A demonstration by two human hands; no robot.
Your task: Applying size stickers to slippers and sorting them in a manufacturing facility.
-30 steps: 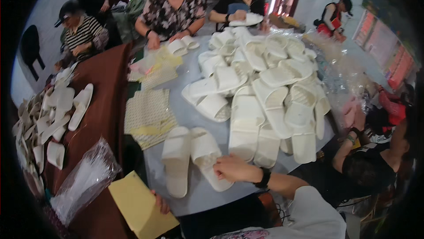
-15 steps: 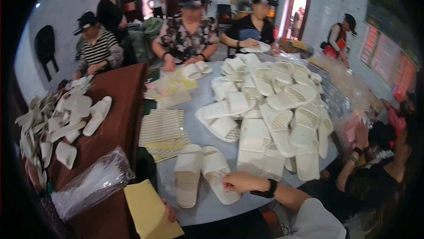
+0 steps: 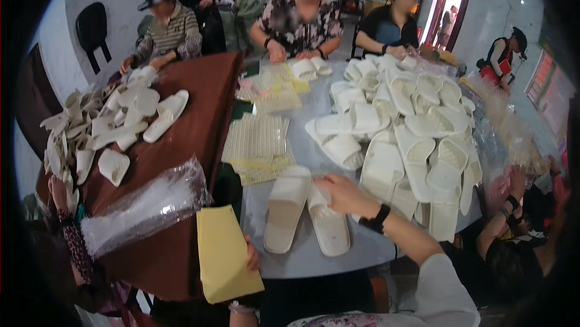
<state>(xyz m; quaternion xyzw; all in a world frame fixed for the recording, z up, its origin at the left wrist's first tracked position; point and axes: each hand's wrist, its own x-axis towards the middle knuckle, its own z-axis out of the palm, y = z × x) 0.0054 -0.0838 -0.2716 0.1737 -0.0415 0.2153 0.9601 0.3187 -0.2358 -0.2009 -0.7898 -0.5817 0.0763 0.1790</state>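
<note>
A pair of white slippers lies side by side at the near edge of the grey table, heels toward me. My right hand (image 3: pixel 338 193) is closed over the strap of the right slipper (image 3: pixel 331 230), covering much of its front. The left slipper (image 3: pixel 284 212) lies flat beside it, untouched. My left hand (image 3: pixel 252 256) holds a yellow sheet, perhaps a stack (image 3: pixel 226 251), by its right edge; only some fingers show past it. Beyond the pair lie patterned sheets in clear wrapping (image 3: pixel 257 140).
A large heap of white slippers (image 3: pixel 417 128) covers the table's right side. On the brown table (image 3: pixel 205 97) at left are more slippers (image 3: pixel 121 115) and a clear plastic bundle (image 3: pixel 145 212). Several people work around the tables; a co-worker's hand (image 3: pixel 57 191) reaches in at far left.
The view has shifted, so the scene sits farther right and higher. My right hand has moved along the right slipper toward its strap. My left hand still has the yellow sheet.
</note>
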